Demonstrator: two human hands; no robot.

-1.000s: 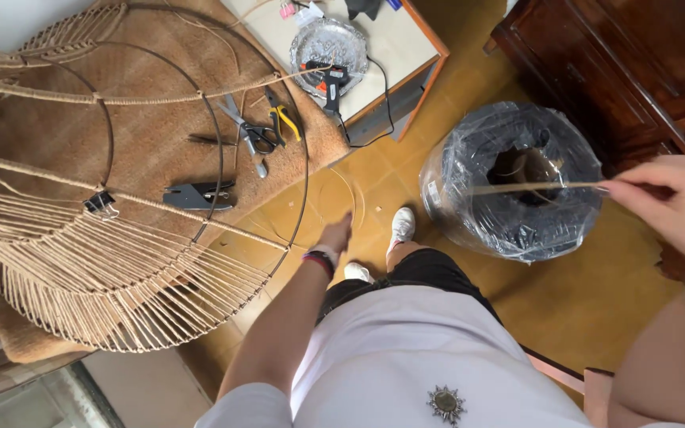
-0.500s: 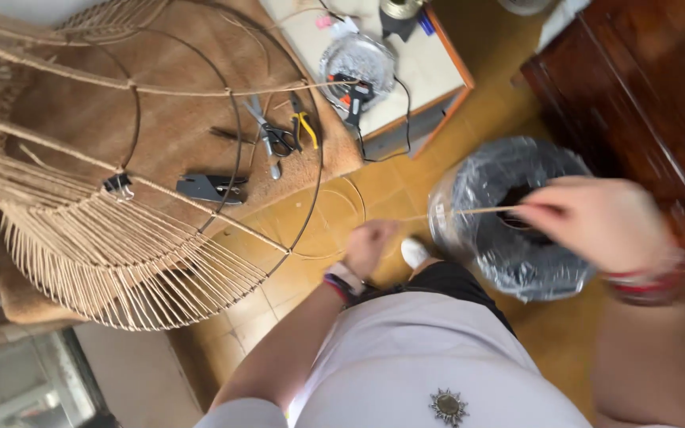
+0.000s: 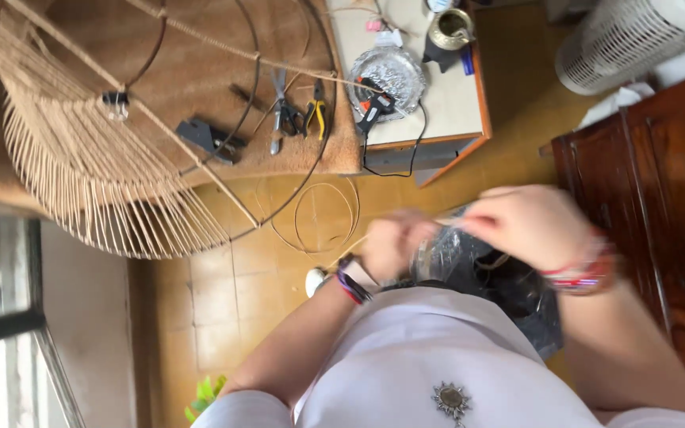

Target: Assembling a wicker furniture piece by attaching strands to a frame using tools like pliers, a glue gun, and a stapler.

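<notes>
Head view, single moment, catalogued for you. Item one: your left hand (image 3: 394, 244), blurred, fingers curled together on a thin pale rattan strand (image 3: 346, 251) that runs down and left from it; the pinch looks closed on the strand, though the blur hides the fingertips. Item two: your right hand (image 3: 529, 226), also blurred, fingers bunched close beside the left one; it seems to be on the same strand, but you cannot tell from this picture whether it truly clamps it. Item three: a bundle wrapped in black plastic (image 3: 489, 273), just below and behind both hands, partly hidden by them. Item four: a loose coil of strand (image 3: 323, 218) lying on the tiled floor (image 3: 231, 309), between your hands and the work. Item five: the round wire frame (image 3: 223, 119), resting on a brown padded table (image 3: 200, 47); its left part carries a dense fan of woven strands (image 3: 97, 182), its right part shows bare wire. Judged from that, the weaving is partly done and a good share of the frame is left. Item six: pliers and scissors (image 3: 299, 115) and a glue gun (image 3: 374, 111), lying untouched, well apart from your hands.
</notes>
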